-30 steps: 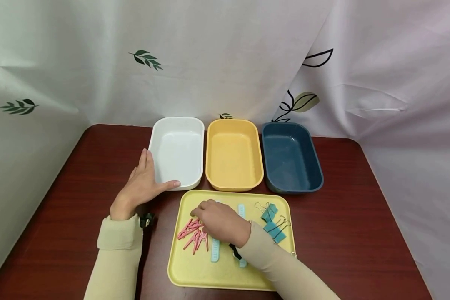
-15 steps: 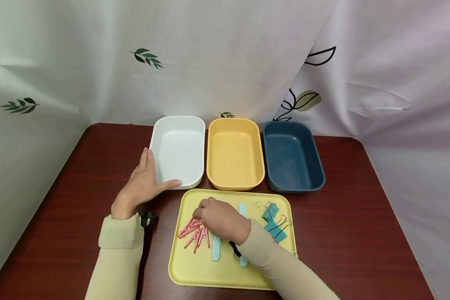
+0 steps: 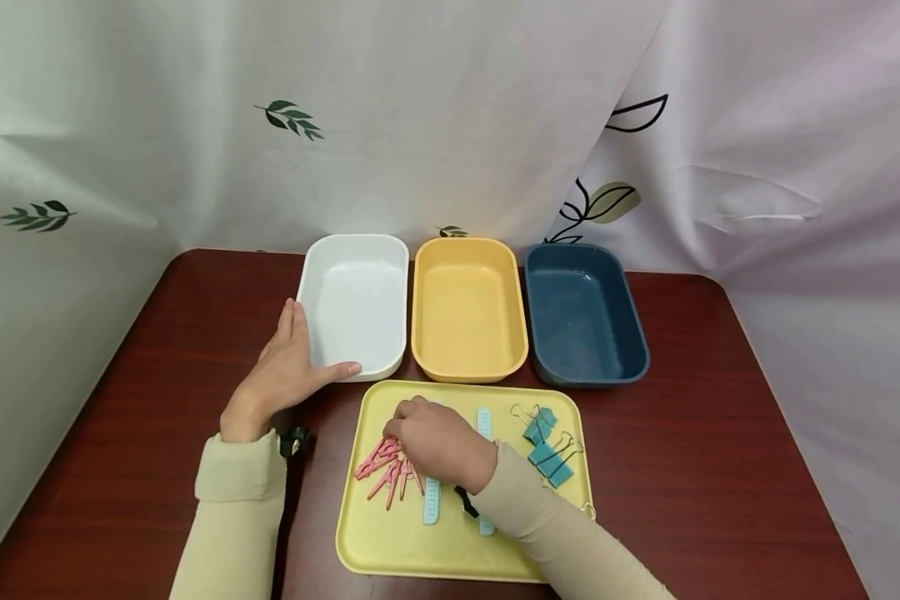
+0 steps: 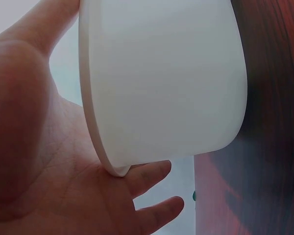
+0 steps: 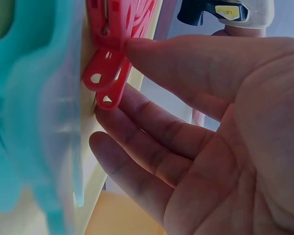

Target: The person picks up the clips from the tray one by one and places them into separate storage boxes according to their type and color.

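Note:
My left hand (image 3: 281, 371) rests against the near left corner of the white bin (image 3: 352, 312). Its fingers lie straight along the side and the thumb reaches over the front rim; the palm meets the rim (image 4: 90, 98) in the left wrist view. On the yellow tray (image 3: 390, 554), my right hand (image 3: 442, 442) is over several pink clothespins (image 3: 396, 479). In the right wrist view its thumb presses a clothespin (image 5: 108, 73), with curled fingers (image 5: 142, 122) at the other side. Two light-blue ridged strips (image 3: 431, 504) lie beside and partly under this hand.
Right of the white bin stand a yellow bin (image 3: 468, 317) and a dark blue bin (image 3: 585, 321) in a row. Teal binder clips (image 3: 551, 462) lie at the tray's right. A patterned curtain (image 3: 450, 125) hangs behind the brown table (image 3: 690, 433).
My right hand has stayed over the clothespins, shifting only slightly, and the nearest clothespins have moved a little under it. The left hand has held still on the white bin.

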{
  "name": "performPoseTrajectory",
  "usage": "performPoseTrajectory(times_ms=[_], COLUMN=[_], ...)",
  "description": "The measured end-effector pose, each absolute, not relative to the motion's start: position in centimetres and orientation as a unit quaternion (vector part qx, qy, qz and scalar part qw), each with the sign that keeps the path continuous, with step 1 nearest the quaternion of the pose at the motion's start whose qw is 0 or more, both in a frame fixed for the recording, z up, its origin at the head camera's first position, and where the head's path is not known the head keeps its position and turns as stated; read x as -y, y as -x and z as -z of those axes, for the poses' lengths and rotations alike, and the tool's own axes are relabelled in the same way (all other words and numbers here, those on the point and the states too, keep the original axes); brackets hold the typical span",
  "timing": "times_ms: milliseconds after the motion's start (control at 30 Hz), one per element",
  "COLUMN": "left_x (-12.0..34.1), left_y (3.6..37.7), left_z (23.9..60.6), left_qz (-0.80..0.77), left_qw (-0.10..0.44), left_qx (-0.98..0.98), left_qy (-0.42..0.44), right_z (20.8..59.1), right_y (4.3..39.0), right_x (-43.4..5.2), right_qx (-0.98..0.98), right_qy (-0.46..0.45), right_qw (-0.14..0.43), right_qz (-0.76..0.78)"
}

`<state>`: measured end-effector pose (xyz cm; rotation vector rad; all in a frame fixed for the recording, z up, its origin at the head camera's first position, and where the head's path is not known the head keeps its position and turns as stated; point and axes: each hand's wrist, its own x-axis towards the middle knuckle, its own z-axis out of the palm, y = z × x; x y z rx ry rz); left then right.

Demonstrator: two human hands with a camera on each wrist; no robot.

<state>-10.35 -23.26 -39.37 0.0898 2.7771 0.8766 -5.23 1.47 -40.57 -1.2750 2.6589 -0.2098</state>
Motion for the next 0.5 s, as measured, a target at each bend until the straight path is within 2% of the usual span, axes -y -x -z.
performPoseTrajectory(times_ms=[200,500], left_x=[23.4,23.3], left_y=[10.3,10.3], left_z=[39.4,39.5], left_qz=[-0.304,-0.304], left_qw=[0.113,0.113], left_qx=[-0.946,-0.945], left_qy=[-0.030,-0.030], right_z=[40.7,40.7], right_y=[5.0,4.7], right_x=[-1.1,-0.2], right_qx=[-0.899,-0.904], right_qy=[0.426,0.413], right_qw=[0.082,0.099], right_qz=[0.063,0.053])
